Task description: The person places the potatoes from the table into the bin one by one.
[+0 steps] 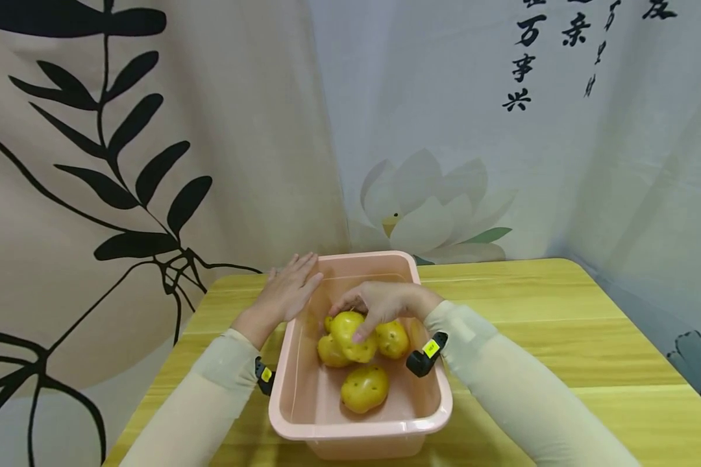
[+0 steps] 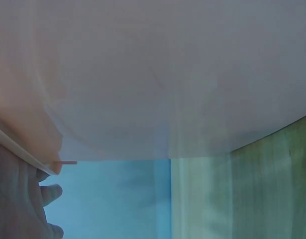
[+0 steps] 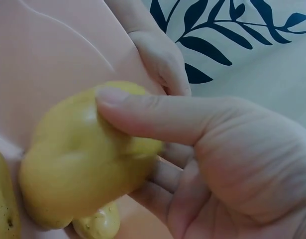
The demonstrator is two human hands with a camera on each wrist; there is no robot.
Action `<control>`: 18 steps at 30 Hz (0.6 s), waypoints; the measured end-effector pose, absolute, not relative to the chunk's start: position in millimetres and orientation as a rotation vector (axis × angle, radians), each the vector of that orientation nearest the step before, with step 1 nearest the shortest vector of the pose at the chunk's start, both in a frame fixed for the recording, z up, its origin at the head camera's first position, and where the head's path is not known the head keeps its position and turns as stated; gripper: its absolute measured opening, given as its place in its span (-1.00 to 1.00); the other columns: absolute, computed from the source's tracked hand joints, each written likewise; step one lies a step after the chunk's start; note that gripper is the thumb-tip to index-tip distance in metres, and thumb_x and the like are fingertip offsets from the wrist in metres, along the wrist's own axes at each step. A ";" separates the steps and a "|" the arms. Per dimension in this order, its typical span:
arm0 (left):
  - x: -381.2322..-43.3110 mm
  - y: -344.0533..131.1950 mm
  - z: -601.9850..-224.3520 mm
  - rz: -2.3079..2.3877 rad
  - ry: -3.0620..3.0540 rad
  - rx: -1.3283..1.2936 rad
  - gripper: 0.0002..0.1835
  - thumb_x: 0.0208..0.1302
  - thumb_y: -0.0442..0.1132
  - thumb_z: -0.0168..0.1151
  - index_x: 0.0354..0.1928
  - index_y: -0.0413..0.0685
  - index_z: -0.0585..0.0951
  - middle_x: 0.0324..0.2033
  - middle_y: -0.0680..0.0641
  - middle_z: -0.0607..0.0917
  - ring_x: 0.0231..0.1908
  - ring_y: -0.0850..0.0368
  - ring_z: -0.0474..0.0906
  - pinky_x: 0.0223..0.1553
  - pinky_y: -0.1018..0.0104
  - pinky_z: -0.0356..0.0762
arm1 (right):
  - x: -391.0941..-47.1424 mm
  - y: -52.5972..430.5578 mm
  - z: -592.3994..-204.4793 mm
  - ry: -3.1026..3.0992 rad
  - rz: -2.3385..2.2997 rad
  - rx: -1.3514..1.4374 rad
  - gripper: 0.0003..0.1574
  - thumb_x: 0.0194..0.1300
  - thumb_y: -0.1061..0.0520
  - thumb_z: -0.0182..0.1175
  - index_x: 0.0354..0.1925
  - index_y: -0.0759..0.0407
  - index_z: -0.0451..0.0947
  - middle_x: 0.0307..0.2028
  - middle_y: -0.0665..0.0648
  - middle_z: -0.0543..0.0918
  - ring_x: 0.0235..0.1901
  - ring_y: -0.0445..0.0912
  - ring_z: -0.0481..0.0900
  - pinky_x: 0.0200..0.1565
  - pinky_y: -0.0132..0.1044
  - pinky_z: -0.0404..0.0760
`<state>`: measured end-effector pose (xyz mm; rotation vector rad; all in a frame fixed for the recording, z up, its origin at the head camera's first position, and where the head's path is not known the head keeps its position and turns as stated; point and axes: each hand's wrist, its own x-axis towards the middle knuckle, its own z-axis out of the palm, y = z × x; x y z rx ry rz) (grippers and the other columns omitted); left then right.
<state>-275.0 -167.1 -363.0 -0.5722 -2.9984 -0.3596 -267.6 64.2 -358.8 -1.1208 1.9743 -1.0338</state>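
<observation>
Right hand (image 1: 385,301) grips a potato (image 1: 353,335) — left hand (image 1: 289,292) rests flat on the tub rim (image 1: 283,353).

A yellow wooden tabletop (image 1: 561,324) carries one thing: a pink plastic tub (image 1: 359,428), standing at the tabletop's near edge, toward its left side, long axis running front to back.

Four potatoes (image 1: 365,388), one basin (image 1: 304,415)
</observation>
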 end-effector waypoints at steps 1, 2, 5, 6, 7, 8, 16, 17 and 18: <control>-275.1 -167.0 -363.0 -0.363 -2.996 -0.572 -0.23 0.30 0.34 -0.61 0.42 0.10 -0.02 0.39 0.05 -0.04 0.37 -0.03 -0.22 0.21 -0.27 -0.30 | -267.8 63.8 -359.7 1.946 -1.053 -1.098 -0.30 -0.01 0.15 0.40 0.13 0.13 0.41 0.00 0.05 0.55 0.00 -0.08 0.50 0.04 -0.30 0.43; -275.2 -167.0 -363.0 -0.362 -2.994 -0.573 -0.22 0.28 0.36 -0.62 0.42 0.09 -0.01 0.39 0.05 -0.03 0.37 -0.04 -0.21 0.21 -0.27 -0.29 | -267.9 63.5 -360.4 1.921 -1.069 -1.076 -0.33 0.00 0.19 0.39 0.11 0.17 0.43 0.00 0.11 0.56 0.00 -0.03 0.51 0.03 -0.29 0.44; -275.8 -166.9 -363.3 -0.368 -2.989 -0.585 -0.20 0.28 0.36 -0.63 0.42 0.07 0.00 0.39 0.03 -0.02 0.36 -0.06 -0.19 0.20 -0.29 -0.28 | -268.2 62.3 -362.2 1.857 -1.104 -1.028 -0.39 0.01 0.27 0.36 0.08 0.22 0.44 0.00 0.27 0.54 0.01 0.11 0.49 0.00 -0.23 0.48; -275.9 -166.9 -363.3 -0.368 -2.989 -0.588 -0.20 0.28 0.36 -0.63 0.42 0.06 0.00 0.39 0.03 -0.02 0.36 -0.07 -0.19 0.20 -0.29 -0.28 | -268.3 62.2 -362.4 1.859 -1.103 -1.025 -0.39 0.01 0.27 0.36 0.07 0.22 0.45 0.01 0.30 0.53 0.01 0.13 0.49 0.00 -0.23 0.48; -276.0 -166.8 -363.4 -0.364 -2.992 -0.585 -0.20 0.27 0.37 -0.63 0.42 0.08 0.00 0.39 0.04 -0.03 0.36 -0.06 -0.19 0.20 -0.29 -0.28 | -268.3 62.2 -362.4 1.864 -1.100 -1.023 -0.39 0.01 0.26 0.37 0.07 0.21 0.45 0.02 0.31 0.52 0.02 0.13 0.48 -0.01 -0.24 0.48; -276.1 -166.8 -363.5 -0.362 -2.993 -0.587 -0.20 0.27 0.37 -0.64 0.42 0.07 -0.01 0.39 0.03 -0.02 0.36 -0.06 -0.19 0.20 -0.29 -0.27 | -268.7 62.1 -362.5 1.867 -1.098 -1.024 -0.39 0.01 0.26 0.37 0.07 0.20 0.45 0.02 0.31 0.52 0.03 0.14 0.48 0.00 -0.24 0.48; -276.3 -166.5 -363.0 -0.363 -3.003 -0.577 -0.19 0.26 0.37 -0.66 0.43 0.09 -0.02 0.39 0.05 -0.04 0.37 -0.05 -0.20 0.21 -0.27 -0.29 | -269.8 62.3 -361.7 1.886 -1.101 -1.036 -0.41 0.04 0.23 0.35 0.08 0.17 0.45 -0.06 0.07 0.59 0.05 0.11 0.47 0.01 -0.28 0.46; -276.2 -166.7 -363.1 -0.362 -3.003 -0.577 -0.19 0.26 0.37 -0.66 0.43 0.08 -0.02 0.39 0.05 -0.04 0.37 -0.04 -0.20 0.21 -0.27 -0.28 | -269.6 62.4 -361.3 1.887 -1.103 -1.035 -0.40 0.03 0.21 0.36 0.07 0.17 0.45 -0.06 0.07 0.59 0.05 0.10 0.47 0.01 -0.29 0.46; -276.1 -166.7 -363.2 -0.364 -3.005 -0.576 -0.19 0.26 0.37 -0.66 0.43 0.08 -0.02 0.39 0.05 -0.04 0.37 -0.04 -0.20 0.21 -0.27 -0.28 | -269.6 62.4 -361.3 1.884 -1.108 -1.033 -0.40 0.03 0.20 0.36 0.07 0.17 0.45 -0.06 0.07 0.59 0.05 0.10 0.47 0.01 -0.30 0.46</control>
